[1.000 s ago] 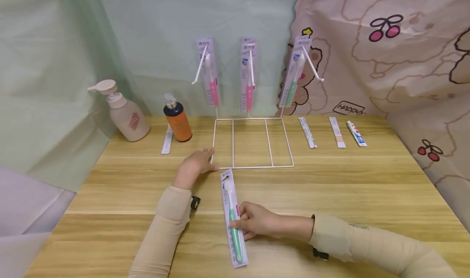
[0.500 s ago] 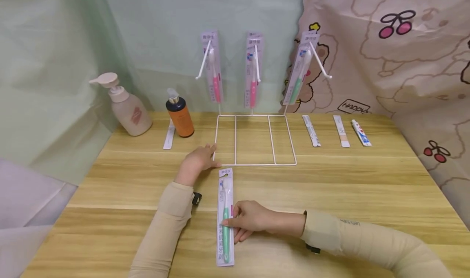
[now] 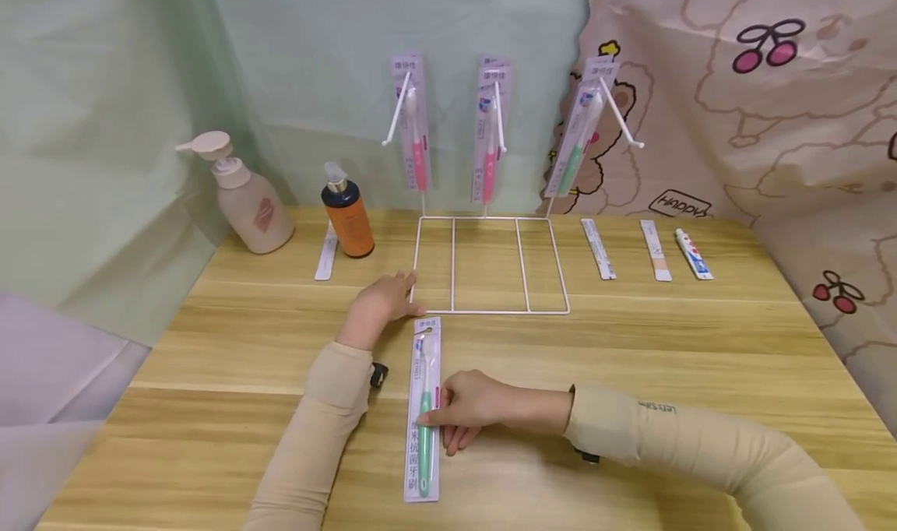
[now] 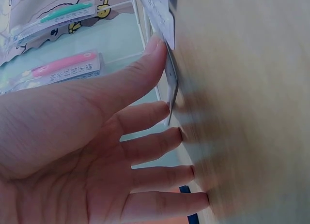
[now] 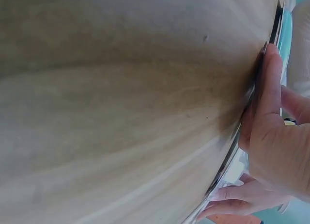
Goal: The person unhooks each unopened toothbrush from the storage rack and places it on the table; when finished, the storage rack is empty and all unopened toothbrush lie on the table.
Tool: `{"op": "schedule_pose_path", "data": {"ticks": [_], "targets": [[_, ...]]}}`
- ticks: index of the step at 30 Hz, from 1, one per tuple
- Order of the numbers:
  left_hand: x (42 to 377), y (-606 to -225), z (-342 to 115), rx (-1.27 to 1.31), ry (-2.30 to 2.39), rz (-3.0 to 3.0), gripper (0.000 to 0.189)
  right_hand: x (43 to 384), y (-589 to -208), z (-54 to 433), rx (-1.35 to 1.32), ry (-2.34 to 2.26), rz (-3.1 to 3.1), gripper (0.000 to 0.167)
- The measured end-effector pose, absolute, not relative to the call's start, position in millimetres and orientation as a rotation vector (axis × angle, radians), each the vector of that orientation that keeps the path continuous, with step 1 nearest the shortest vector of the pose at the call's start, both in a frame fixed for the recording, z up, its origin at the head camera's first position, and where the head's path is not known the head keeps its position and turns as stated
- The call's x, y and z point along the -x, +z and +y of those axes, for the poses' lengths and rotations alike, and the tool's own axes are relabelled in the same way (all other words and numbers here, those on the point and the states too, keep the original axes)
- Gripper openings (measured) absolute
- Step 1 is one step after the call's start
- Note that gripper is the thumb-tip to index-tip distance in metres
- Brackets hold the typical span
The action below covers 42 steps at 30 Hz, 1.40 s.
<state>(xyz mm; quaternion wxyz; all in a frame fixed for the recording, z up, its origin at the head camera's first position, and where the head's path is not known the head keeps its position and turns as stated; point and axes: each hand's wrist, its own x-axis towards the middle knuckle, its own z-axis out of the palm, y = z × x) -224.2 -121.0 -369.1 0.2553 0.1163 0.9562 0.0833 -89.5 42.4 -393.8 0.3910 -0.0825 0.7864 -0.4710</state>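
On a wood-look table [image 3: 631, 352], I'm pinching a packaged green toothbrush [image 3: 423, 453] w/ my R hand [image 3: 473, 402], thumb lying on the pack's front nr the handle, other fingers bunching at its R edge, partly hidden. The pack is lying lengthwise in front of me, top end pointing at the near L corner of a white wire rack [image 3: 490, 311], just beside it. Whether its whole underside is touching the wood, I can't tell.

My L hand [image 3: 378, 305] is resting at that same corner, fingers straight & spreading well apart, tips down by the tabletop.

Above the base, the rack's hooks are holding more brushes in pkgs: a pink one [image 3: 418, 161] at L, another pink [image 3: 489, 173] at ctr w/ a card showing behind, a green one [image 3: 575, 165] tilting at R.

At far L, a pale pump bottle [image 3: 254, 216] is standing nr an orange-and-dark bottle [image 3: 352, 227], a slim sachet [image 3: 325, 262] lying partly behind. At R, two sachets [image 3: 599, 249] are lying nr a small toothpaste tube [image 3: 694, 254].
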Motion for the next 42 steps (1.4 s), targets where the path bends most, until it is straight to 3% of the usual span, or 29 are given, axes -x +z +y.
{"op": "schedule_pose_path", "data": {"ticks": [11,17,22,31,42], "targets": [[226.5,-370.3,-123.8,-0.284,0.257,2.597,0.078,103.3,-393.0,52.4,0.349,-1.126,2.007,0.031],[226.5,-368.3,-125.8,-0.267,0.27,2.598,0.078,129.1,-388.9,73.3,0.584,-1.085,2.074,0.015],[227.0,-366.0,-127.6,-0.269,0.247,2.595,0.078,163.5,-380.0,89.6,0.703,-1.107,2.147,0.015],[227.0,-365.2,-130.2,-0.265,0.254,2.6,0.079,237.4,-365.0,86.6,0.586,-1.347,2.363,0.029],[222.1,-367.4,-123.1,-0.298,0.223,2.599,0.078,292.2,-343.2,48.4,0.241,-1.818,2.344,0.054]]}}
